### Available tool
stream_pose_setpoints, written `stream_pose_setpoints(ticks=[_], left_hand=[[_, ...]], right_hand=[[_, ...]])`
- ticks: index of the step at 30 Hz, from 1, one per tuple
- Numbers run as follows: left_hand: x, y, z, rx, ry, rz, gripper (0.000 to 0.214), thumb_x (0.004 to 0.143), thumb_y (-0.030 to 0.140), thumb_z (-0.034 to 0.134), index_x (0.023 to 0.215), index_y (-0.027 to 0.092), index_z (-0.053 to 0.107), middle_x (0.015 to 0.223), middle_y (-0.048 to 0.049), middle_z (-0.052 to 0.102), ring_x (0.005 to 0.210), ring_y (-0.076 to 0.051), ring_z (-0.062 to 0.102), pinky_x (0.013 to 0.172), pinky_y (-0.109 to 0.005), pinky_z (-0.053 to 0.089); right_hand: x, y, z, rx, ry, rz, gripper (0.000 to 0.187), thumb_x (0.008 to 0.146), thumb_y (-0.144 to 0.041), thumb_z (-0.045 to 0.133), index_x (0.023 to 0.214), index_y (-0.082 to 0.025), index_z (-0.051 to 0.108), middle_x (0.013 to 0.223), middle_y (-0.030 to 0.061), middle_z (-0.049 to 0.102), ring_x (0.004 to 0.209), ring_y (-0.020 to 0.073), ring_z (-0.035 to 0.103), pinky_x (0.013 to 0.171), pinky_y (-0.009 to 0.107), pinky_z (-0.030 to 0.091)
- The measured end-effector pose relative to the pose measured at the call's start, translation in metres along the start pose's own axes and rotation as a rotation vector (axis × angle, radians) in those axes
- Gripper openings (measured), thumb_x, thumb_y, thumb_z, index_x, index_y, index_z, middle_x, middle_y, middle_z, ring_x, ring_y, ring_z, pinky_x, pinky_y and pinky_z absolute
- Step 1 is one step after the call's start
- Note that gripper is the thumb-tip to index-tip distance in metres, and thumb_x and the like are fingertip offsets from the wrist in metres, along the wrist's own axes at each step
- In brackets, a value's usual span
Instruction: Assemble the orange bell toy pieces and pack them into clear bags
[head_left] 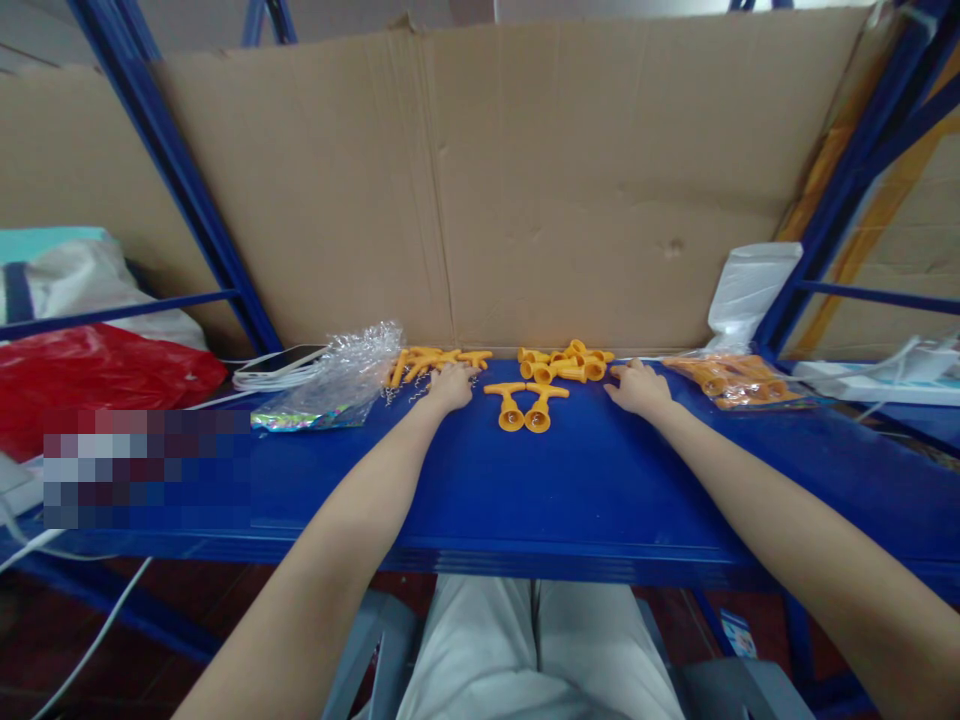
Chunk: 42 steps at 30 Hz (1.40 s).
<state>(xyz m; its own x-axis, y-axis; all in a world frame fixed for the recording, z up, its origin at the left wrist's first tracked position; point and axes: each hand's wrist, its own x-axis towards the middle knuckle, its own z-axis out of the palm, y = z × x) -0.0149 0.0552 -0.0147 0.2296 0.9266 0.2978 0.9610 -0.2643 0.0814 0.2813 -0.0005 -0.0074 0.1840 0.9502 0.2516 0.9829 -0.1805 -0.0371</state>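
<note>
Both my arms reach across a blue shelf. My left hand rests on the near end of a small pile of orange plastic T-shaped pieces, fingers curled over them. My right hand lies on the shelf with fingers bent toward a second heap of orange pieces. Two orange pieces lie side by side between my hands. Whether either hand grips a piece is hidden.
A crumpled clear plastic bag and a phone with white cable lie to the left, beside a red bag. A clear bag of orange pieces lies right. Brown cardboard backs the shelf between blue posts.
</note>
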Motion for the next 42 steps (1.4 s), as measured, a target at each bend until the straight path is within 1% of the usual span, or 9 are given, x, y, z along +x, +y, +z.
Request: stream_pose_setpoints(ticks=[8, 18, 23, 27, 33, 35, 37, 39, 42], left_hand=[[0.003, 0.0, 0.003, -0.079, 0.067, 0.063, 0.044, 0.078, 0.01, 0.045, 0.118, 0.021, 0.061, 0.126, -0.0102, 0.058, 0.12, -0.03, 0.047, 0.097, -0.049, 0.036], [0.007, -0.001, -0.002, -0.055, 0.08, -0.017, 0.041, 0.073, 0.007, 0.045, 0.104, 0.022, 0.066, 0.109, -0.0076, 0.068, 0.108, -0.027, 0.056, 0.091, -0.042, 0.04], [0.031, -0.002, -0.008, 0.003, 0.089, -0.022, 0.04, 0.077, 0.013, 0.047, 0.114, 0.018, 0.061, 0.119, -0.012, 0.063, 0.116, -0.027, 0.053, 0.094, -0.039, 0.04], [0.057, -0.002, -0.004, -0.044, -0.046, -0.112, 0.039, 0.083, 0.024, 0.048, 0.121, 0.019, 0.057, 0.123, -0.0124, 0.061, 0.116, -0.026, 0.054, 0.094, -0.037, 0.042], [0.08, -0.002, 0.002, -0.098, -0.073, -0.136, 0.023, 0.075, 0.037, 0.062, 0.088, 0.02, 0.07, 0.108, -0.0119, 0.068, 0.112, -0.029, 0.056, 0.093, -0.039, 0.043], [0.085, -0.004, -0.001, -0.173, -0.067, -0.138, 0.017, 0.066, 0.034, 0.07, 0.071, 0.019, 0.069, 0.09, -0.0116, 0.072, 0.105, -0.028, 0.06, 0.089, -0.037, 0.045], [0.09, -0.007, -0.007, -0.305, -0.077, -0.125, 0.016, 0.056, 0.026, 0.076, 0.053, 0.018, 0.063, 0.062, -0.0082, 0.068, 0.086, -0.026, 0.065, 0.08, -0.032, 0.048], [0.093, -0.011, -0.018, -0.415, -0.07, -0.106, 0.025, 0.051, 0.018, 0.077, 0.042, 0.018, 0.053, 0.042, -0.0031, 0.055, 0.067, -0.022, 0.064, 0.069, -0.028, 0.048], [0.092, -0.015, -0.044, -0.466, 0.018, -0.087, 0.029, 0.055, 0.018, 0.075, 0.044, 0.019, 0.049, 0.038, 0.0021, 0.047, 0.055, -0.016, 0.058, 0.061, -0.023, 0.045]], right_hand=[[0.001, 0.003, -0.003, 0.036, 0.001, 0.121, 0.038, 0.086, -0.021, 0.042, 0.121, -0.008, 0.049, 0.116, 0.0223, 0.057, 0.111, 0.0299, 0.055, 0.084, 0.038, 0.045], [0.013, 0.019, 0.003, 0.017, -0.131, 0.091, 0.044, 0.083, -0.031, 0.048, 0.118, -0.005, 0.054, 0.117, 0.023, 0.06, 0.114, 0.0328, 0.054, 0.087, 0.038, 0.045], [0.012, 0.021, 0.002, 0.0, -0.114, 0.068, 0.041, 0.084, -0.031, 0.05, 0.113, -0.004, 0.058, 0.113, 0.0223, 0.062, 0.111, 0.0303, 0.057, 0.084, 0.033, 0.046], [0.011, 0.019, -0.003, 0.023, -0.083, 0.065, 0.037, 0.084, -0.033, 0.053, 0.108, -0.005, 0.061, 0.108, 0.0206, 0.065, 0.104, 0.0274, 0.061, 0.079, 0.029, 0.046], [0.007, 0.018, -0.014, 0.106, -0.004, 0.079, 0.041, 0.082, -0.038, 0.058, 0.105, -0.004, 0.062, 0.101, 0.0197, 0.068, 0.097, 0.0272, 0.064, 0.074, 0.028, 0.047], [0.006, 0.016, -0.017, 0.155, 0.035, 0.062, 0.04, 0.082, -0.038, 0.058, 0.105, -0.006, 0.063, 0.1, 0.0187, 0.068, 0.097, 0.027, 0.064, 0.076, 0.028, 0.047], [0.005, 0.015, -0.019, 0.212, 0.102, 0.026, 0.04, 0.082, -0.037, 0.058, 0.109, -0.008, 0.063, 0.103, 0.0171, 0.068, 0.099, 0.0263, 0.063, 0.081, 0.029, 0.047], [0.003, 0.012, -0.021, 0.276, 0.169, -0.015, 0.042, 0.082, -0.035, 0.059, 0.116, -0.01, 0.061, 0.107, 0.0153, 0.067, 0.101, 0.0254, 0.062, 0.084, 0.03, 0.047], [0.001, 0.008, -0.024, 0.382, 0.214, -0.059, 0.045, 0.081, -0.032, 0.06, 0.121, -0.012, 0.058, 0.105, 0.0127, 0.068, 0.096, 0.0234, 0.064, 0.084, 0.032, 0.048]])
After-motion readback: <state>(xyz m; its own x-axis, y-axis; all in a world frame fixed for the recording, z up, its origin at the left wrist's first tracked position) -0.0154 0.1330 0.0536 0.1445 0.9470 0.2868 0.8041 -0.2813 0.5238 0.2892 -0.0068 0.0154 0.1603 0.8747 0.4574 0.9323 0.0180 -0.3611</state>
